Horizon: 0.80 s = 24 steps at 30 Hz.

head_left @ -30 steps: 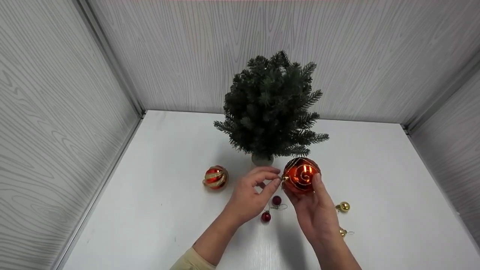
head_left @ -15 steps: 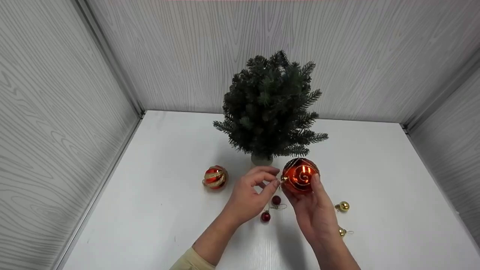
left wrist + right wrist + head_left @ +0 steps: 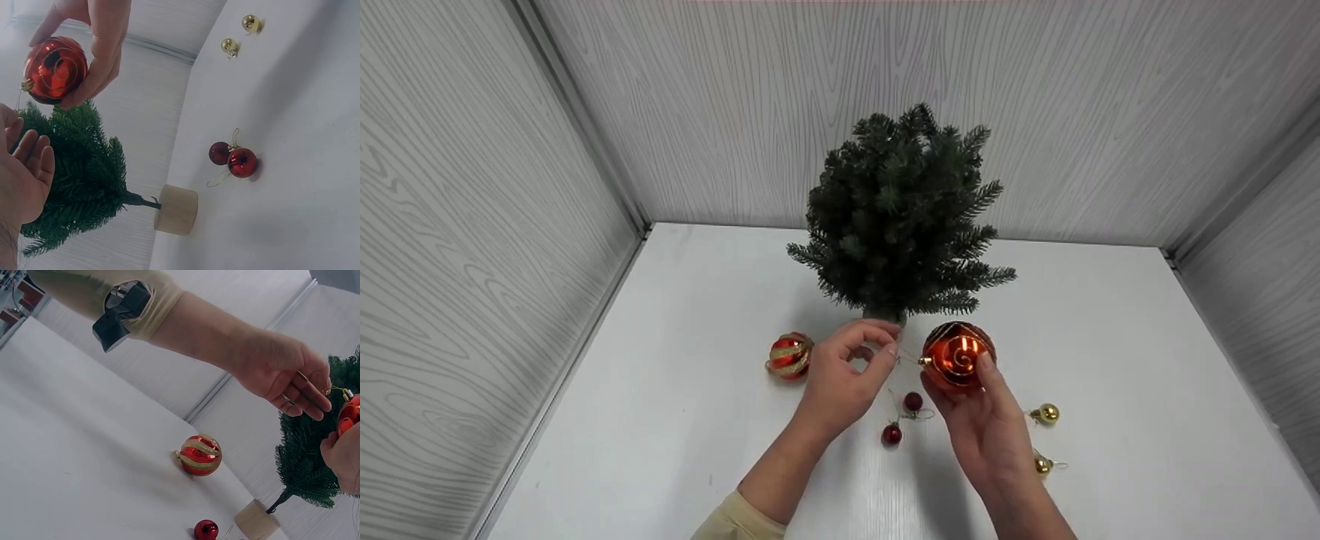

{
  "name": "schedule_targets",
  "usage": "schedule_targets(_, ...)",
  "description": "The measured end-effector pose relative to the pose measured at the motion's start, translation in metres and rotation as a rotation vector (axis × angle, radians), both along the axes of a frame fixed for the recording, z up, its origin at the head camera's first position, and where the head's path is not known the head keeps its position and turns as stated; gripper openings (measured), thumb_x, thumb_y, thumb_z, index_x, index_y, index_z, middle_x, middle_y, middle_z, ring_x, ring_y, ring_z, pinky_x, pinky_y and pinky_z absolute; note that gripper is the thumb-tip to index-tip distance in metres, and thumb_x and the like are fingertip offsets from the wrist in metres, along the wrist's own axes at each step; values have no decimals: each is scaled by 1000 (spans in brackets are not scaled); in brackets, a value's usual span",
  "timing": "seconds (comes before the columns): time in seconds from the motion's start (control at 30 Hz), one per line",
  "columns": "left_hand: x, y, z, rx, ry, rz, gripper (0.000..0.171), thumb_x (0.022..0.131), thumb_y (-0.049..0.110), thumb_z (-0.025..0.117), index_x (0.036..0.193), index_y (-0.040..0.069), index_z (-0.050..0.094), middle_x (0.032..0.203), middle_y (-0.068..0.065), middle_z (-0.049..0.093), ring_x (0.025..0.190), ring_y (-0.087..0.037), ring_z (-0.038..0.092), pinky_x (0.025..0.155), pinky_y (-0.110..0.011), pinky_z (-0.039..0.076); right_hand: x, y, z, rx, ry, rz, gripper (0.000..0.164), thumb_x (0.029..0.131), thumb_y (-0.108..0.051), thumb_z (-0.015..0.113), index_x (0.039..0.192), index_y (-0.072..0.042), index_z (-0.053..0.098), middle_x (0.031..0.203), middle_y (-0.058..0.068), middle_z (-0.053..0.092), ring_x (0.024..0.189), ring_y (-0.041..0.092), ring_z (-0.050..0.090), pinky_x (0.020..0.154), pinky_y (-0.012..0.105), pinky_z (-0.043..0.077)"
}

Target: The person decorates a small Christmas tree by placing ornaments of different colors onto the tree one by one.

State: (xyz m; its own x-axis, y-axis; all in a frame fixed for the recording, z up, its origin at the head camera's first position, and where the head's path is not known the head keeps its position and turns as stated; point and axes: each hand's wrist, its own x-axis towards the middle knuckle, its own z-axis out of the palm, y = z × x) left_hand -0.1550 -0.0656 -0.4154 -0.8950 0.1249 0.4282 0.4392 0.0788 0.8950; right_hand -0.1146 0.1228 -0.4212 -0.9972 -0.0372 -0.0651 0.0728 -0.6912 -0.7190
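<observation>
My right hand holds a large shiny red Christmas ball with a gold spiral, its gold cap turned to the left. Between thumb and index finger, my left hand pinches the thin hanging loop of that ball, drawn out taut from the cap. Both hands are above the table, in front of a small green Christmas tree. In the left wrist view the tree's round wooden base shows, and the ball hangs in the right hand's fingers.
A red and gold striped ball lies left of the hands on the white table. Below them are two small dark red balls with loops. Two small gold balls lie at the right. Pale panels enclose the table.
My left hand has moved left, away from the ball's cap, and the loop now stretches between them. The right hand with the ball has shifted slightly left and down in view.
</observation>
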Motion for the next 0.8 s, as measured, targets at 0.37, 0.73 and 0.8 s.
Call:
schedule_targets(0.37,-4,-3,10,-20,17,-6,9,104,13,67,99,9,72,109,4,74,95,-16,68,85,-36,55,3,-3,-9,44,-6,35,50,111,-32,54,151,-5,41,134,9,67,124,22,66,114,38,45)
schedule_targets(0.73,-8,-11,24,-108,38,-36,8,106,15,66,105,10,73,101,-4,72,95,-16,65,84,-34,55,4,-9,-16,64,-30,114,50,111,-28,49,153,-6,35,136,9,66,124,22,65,110,38,47)
schedule_targets(0.8,-10,-13,26,-138,29,-45,8,106,15,67,106,10,72,100,-2,71,95,-15,64,84,-34,56,3,-10,-17,66,-25,135,49,110,-27,50,153,-6,37,137,9,66,125,22,64,111,40,46)
